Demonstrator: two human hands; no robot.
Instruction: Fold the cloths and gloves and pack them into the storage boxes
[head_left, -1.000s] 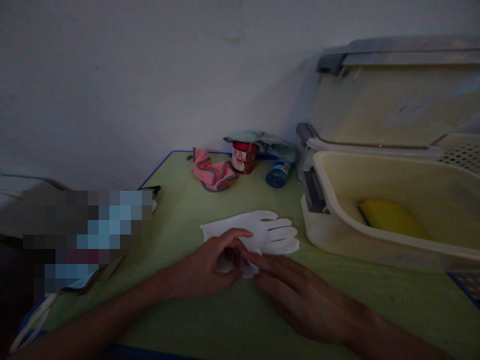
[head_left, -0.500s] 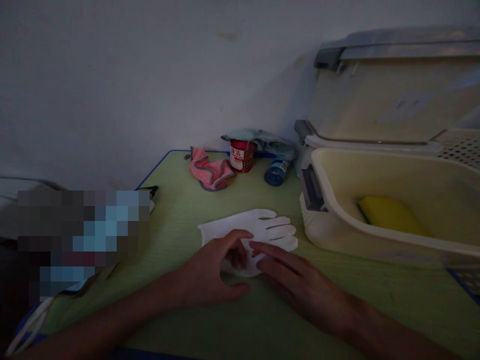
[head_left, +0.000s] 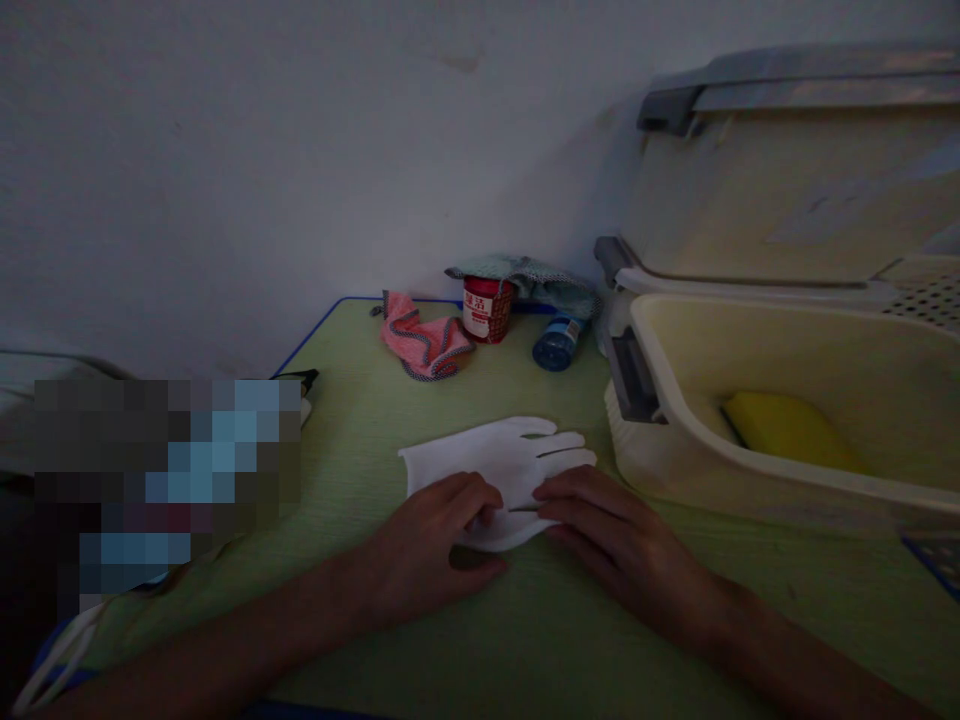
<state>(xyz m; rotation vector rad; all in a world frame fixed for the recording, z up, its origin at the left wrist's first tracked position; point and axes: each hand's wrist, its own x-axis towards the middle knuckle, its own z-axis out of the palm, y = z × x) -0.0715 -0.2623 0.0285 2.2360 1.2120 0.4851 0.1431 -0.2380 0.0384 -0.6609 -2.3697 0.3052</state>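
Observation:
A white glove lies flat on the green tabletop, its fingers pointing right and its cuff to the left. On the lower part of the glove rests my left hand, with fingers bent and the thumb held apart; nothing is gripped in it. My right hand reaches in from the right, fingers stretched out, the tips at the glove's lower fingers. Part of the glove is hidden beneath both hands.
A cream plastic bin with its lid raised stands at the right, holding a yellow item. Toward the wall are a pink cloth, a red tub, a blue-green cloth and a blue container. A pixelated patch covers the left.
My right hand has shifted right across the glove, from near its middle to its fingers. The glove's lower edge shows flatter, with its thumb spread out. My left hand's fingers have lowered onto it.

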